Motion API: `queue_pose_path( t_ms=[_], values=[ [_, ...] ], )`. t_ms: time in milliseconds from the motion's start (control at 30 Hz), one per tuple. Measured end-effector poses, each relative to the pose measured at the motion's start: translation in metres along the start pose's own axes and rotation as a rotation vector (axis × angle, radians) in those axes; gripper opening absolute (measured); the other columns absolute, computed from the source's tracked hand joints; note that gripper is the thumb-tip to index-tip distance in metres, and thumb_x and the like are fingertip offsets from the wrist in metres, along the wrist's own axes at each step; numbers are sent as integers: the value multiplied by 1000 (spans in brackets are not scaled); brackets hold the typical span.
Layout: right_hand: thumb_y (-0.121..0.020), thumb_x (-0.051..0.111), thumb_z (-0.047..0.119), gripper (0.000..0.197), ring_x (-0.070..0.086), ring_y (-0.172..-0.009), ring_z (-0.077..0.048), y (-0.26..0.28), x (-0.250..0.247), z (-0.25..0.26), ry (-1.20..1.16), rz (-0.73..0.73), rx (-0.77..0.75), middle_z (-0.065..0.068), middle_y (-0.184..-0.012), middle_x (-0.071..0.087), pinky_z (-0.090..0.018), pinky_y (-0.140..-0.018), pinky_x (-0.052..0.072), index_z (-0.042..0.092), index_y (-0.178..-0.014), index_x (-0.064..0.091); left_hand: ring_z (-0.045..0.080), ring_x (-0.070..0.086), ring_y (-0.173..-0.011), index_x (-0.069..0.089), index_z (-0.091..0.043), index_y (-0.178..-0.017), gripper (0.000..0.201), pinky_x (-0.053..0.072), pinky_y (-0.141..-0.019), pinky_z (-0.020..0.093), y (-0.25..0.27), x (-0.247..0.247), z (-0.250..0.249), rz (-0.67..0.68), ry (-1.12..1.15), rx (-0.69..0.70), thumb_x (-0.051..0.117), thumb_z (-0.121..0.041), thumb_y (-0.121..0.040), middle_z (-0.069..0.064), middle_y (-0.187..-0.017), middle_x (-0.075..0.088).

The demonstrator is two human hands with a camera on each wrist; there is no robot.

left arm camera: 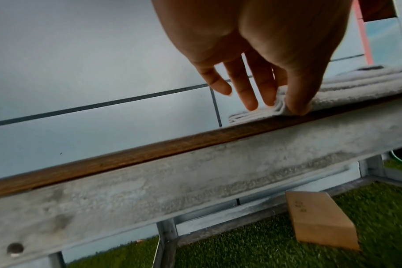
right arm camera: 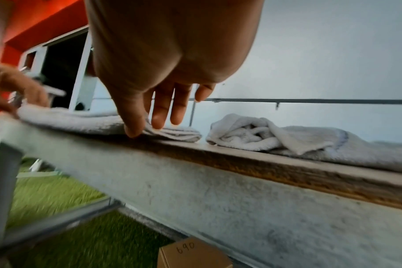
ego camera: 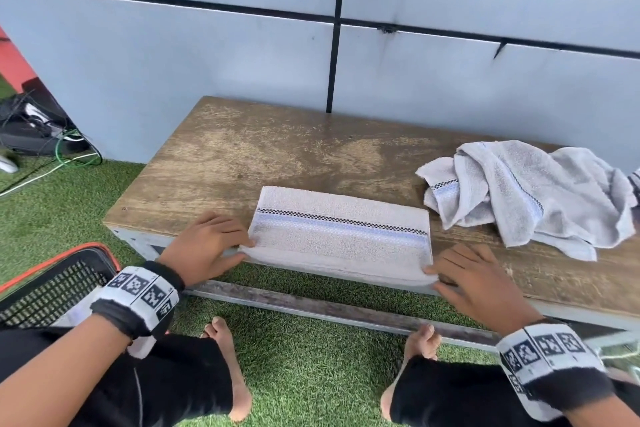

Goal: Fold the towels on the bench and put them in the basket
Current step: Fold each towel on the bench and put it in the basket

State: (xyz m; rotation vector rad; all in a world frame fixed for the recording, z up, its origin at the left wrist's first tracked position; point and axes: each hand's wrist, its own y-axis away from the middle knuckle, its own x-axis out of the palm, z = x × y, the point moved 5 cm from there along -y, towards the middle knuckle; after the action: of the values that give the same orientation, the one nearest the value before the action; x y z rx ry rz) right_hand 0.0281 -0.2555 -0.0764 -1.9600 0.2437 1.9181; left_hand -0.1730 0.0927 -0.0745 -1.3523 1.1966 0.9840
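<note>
Both hands pinch folded towel (ego camera: 341,236) ends | left hand (ego camera: 204,246) | right hand (ego camera: 481,279) | bench (ego camera: 277,149) front edge

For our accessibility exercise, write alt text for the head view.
Two hands, left hand and right hand, grip the near corners of a folded towel on a wooden bench. A crumpled towel lies to its right; a mesh basket stands lower left.
</note>
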Motion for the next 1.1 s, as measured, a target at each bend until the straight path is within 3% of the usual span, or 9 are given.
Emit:
queue_pose_path(
  t_ms=[100, 200, 267, 367, 467, 633, 800, 967, 1100],
  values=[
    [-78, 53, 50, 24, 55, -92, -2, 1, -16, -9, -222, -55, 112, 26, -93, 57, -36, -83, 35, 37, -96, 61, -1, 59, -90, 66, -31, -96, 27, 48, -92, 37, -2, -14, 1, -48, 189, -120, 54, -50, -82, -17, -98, 64],
    [-74, 54, 57, 21, 50, -100, 5, 0, -44, -17, -553, -126, 219, 24, -96, 60, -27, -90, 31, 43, -89, 59, -14, 52, -95, 61, -36, -94, 17, 41, -97, 32, -4, -36, 0, 10, 522, -369, 65, -44, -80, -27, -99, 60],
    [-72, 56, 64, 30, 56, -93, -1, 0, -61, -19, -743, -144, 230, 18, -97, 61, -23, -82, 41, 40, -89, 61, -9, 59, -87, 65, -33, -88, 29, 41, -88, 24, -3, -56, -5, 8, 704, -399, 62, -59, -75, -21, -90, 67],
    [-74, 58, 65, 41, 58, -69, -26, -5, -71, -26, -913, -132, 239, -1, -79, 61, -41, -64, 44, 27, -86, 65, 7, 64, -79, 66, -34, -90, 47, 45, -74, 25, -5, -73, -3, -12, 806, -335, 56, -74, -67, -9, -88, 69],
    [-81, 53, 62, 44, 59, -77, -26, -19, -64, -30, -861, 64, 268, -9, -80, 62, -42, -71, 45, 20, -86, 66, 4, 53, -64, 64, -33, -90, 37, 38, -66, 26, -15, -61, 5, 84, 741, -357, 53, -66, -79, -11, -74, 62],
    [-78, 47, 57, 32, 57, -80, 7, -46, -28, -37, -676, 255, 378, 20, -83, 65, -17, -74, 41, 32, -88, 64, 15, 47, -69, 57, -24, -86, 46, 38, -67, 31, -36, -28, 21, 161, 599, -368, 41, -67, -79, 3, -78, 55],
    [-90, 51, 42, 11, 54, -88, -2, -69, -1, -49, -487, 220, 366, 15, -89, 61, -43, -94, 40, 36, -90, 60, 16, 44, -71, 54, -9, -86, 22, 33, -66, 31, -56, -2, 36, 153, 517, -434, 44, -25, -97, 1, -75, 50],
    [-96, 45, 34, 22, 45, -99, -9, -86, 9, -53, -305, 245, 358, 15, -93, 56, -36, -97, 24, 24, -103, 63, 16, 51, -76, 54, -18, -88, 18, 37, -68, 29, -66, 13, 50, 161, 405, -497, 43, -28, -98, -3, -82, 55],
    [-97, 40, 33, 25, 45, -110, -13, -95, 13, -57, -229, 232, 395, 12, -100, 54, -37, -95, 26, 24, -106, 61, 15, 50, -85, 50, -24, -90, 15, 35, -91, 40, -76, 14, 50, 116, 229, -547, 40, -32, -97, -8, -85, 53]
  ],
)
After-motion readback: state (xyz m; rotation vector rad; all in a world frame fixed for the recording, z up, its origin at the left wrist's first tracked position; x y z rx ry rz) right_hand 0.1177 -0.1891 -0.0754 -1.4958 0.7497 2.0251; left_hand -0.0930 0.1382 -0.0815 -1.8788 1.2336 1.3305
